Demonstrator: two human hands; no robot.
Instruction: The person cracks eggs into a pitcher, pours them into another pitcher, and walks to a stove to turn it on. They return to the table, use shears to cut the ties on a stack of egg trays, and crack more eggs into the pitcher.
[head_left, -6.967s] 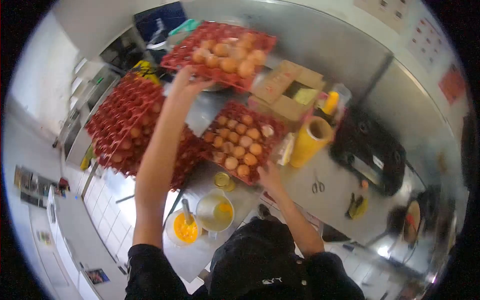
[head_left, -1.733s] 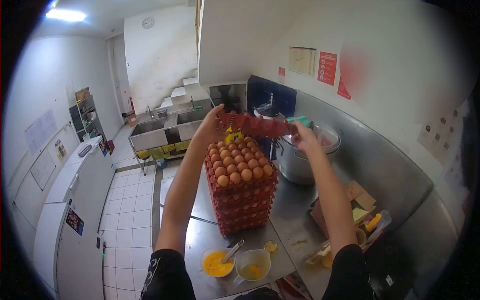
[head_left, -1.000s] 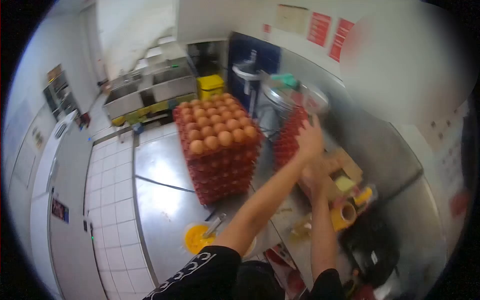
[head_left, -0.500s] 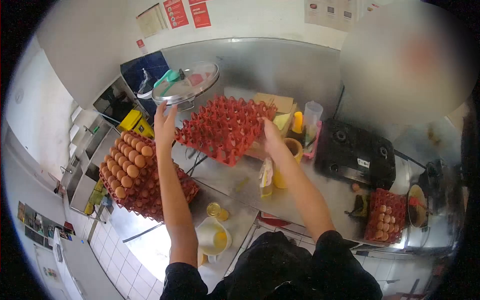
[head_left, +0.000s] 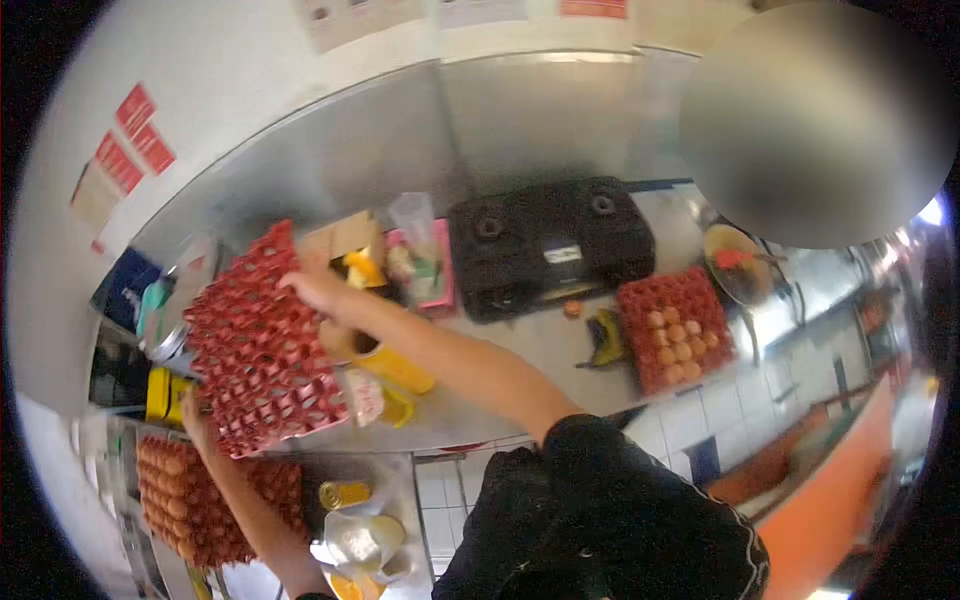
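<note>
A red egg tray [head_left: 265,345] with bare, empty cups is held up at a tilt over the left part of the counter. My right hand [head_left: 318,292] grips its right edge, fingers curled over the rim. At the tray's lower left edge is my left hand [head_left: 193,410], closed on the rim; its fingers are small and partly blurred. Just below, brown eggs [head_left: 165,490] fill part of a stack of red egg trays [head_left: 265,495]. A jug with pale liquid [head_left: 365,540] and a gold-lidded jar [head_left: 342,494] stand beside that stack.
A black gas stove [head_left: 550,245] sits on the steel counter [head_left: 520,370]. To its right are another red tray [head_left: 650,370] with eggs and a pan [head_left: 738,262]. A yellow container [head_left: 400,370] stands near my right forearm. A person in orange [head_left: 830,490] is at lower right.
My view has swung to the right, so the counter's things appear further left. The held egg tray has tipped more steeply. The person in orange has come into view.
</note>
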